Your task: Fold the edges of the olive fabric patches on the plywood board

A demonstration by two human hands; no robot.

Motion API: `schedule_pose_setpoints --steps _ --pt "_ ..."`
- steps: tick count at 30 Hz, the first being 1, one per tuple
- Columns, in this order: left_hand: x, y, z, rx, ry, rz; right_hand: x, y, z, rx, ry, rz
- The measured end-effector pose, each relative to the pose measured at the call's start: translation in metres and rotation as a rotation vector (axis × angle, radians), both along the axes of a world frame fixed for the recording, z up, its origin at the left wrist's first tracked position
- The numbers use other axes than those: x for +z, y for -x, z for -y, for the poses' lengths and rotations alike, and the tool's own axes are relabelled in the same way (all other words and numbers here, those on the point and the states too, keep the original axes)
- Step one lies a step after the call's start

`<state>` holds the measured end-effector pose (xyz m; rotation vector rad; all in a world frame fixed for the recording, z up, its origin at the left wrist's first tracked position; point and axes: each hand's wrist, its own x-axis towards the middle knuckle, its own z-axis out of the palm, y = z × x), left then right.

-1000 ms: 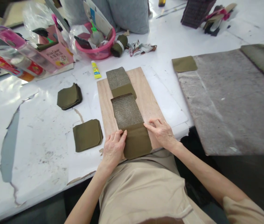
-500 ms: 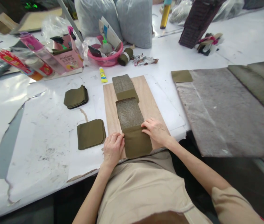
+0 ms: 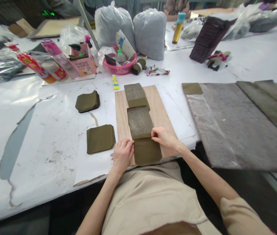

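An olive fabric piece (image 3: pixel 147 151) lies at the near end of a wooden board (image 3: pixel 161 107), its upper edge along a grey-brown textured piece (image 3: pixel 140 121). My left hand (image 3: pixel 123 151) pinches the left end of that edge, fingers closed. At the right end, my right hand (image 3: pixel 164 137) pinches the edge between thumb and forefinger. Farther up the board lies a second textured piece (image 3: pixel 135 91) with an olive band. Left of the board are two stacks of olive pieces, a nearer stack (image 3: pixel 100 139) and a farther stack (image 3: pixel 87 101).
A yellow tube (image 3: pixel 115 82) lies beyond the board. Behind it stand a pink basin (image 3: pixel 120 69), bottles, a pink box (image 3: pixel 86 65) and two filled plastic bags. On the right, a large grey board (image 3: pixel 221 120) carries olive strips. A person is partly visible at the far side.
The view has tilted up slightly, showing more of the background. My right fingers have drawn together into a pinch at the fabric's edge; my left hand stays at the left end.
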<state>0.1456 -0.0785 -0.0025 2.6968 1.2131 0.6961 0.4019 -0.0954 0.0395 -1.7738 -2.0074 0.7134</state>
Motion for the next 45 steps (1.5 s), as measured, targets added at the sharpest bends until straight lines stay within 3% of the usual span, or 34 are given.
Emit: schedule_pose_setpoints --steps 5,9,13,18,23,26,33,38,41,45 --pt "0.022 -0.012 -0.004 -0.016 -0.056 0.106 0.002 0.001 0.014 -0.123 0.003 -0.268" --pt "0.040 -0.042 -0.011 -0.208 0.013 0.109 0.017 0.011 0.027 -0.171 -0.066 -0.259" --pt "0.037 -0.060 -0.014 -0.306 0.089 0.140 0.022 0.019 0.040 -0.185 -0.119 -0.175" --pt "0.018 -0.040 -0.020 -0.285 0.141 0.146 0.007 0.010 0.044 -0.263 -0.138 -0.146" --pt "0.010 -0.002 -0.019 -0.206 0.172 0.169 -0.001 0.007 0.045 -0.319 -0.085 -0.244" --pt "0.008 0.006 -0.018 -0.172 0.142 0.176 0.002 0.011 0.047 -0.337 -0.081 -0.267" --pt "0.027 -0.027 -0.008 -0.204 0.001 0.181 0.022 0.026 0.054 -0.251 -0.171 -0.143" --pt "0.034 -0.038 0.000 -0.250 0.096 0.145 0.034 0.028 0.054 -0.175 -0.196 -0.147" --pt "0.036 -0.029 0.002 -0.213 0.214 0.188 0.029 0.023 0.051 -0.201 -0.164 -0.197" --pt "0.041 -0.003 -0.007 -0.095 0.381 0.352 0.004 0.013 0.040 -0.249 -0.173 -0.192"
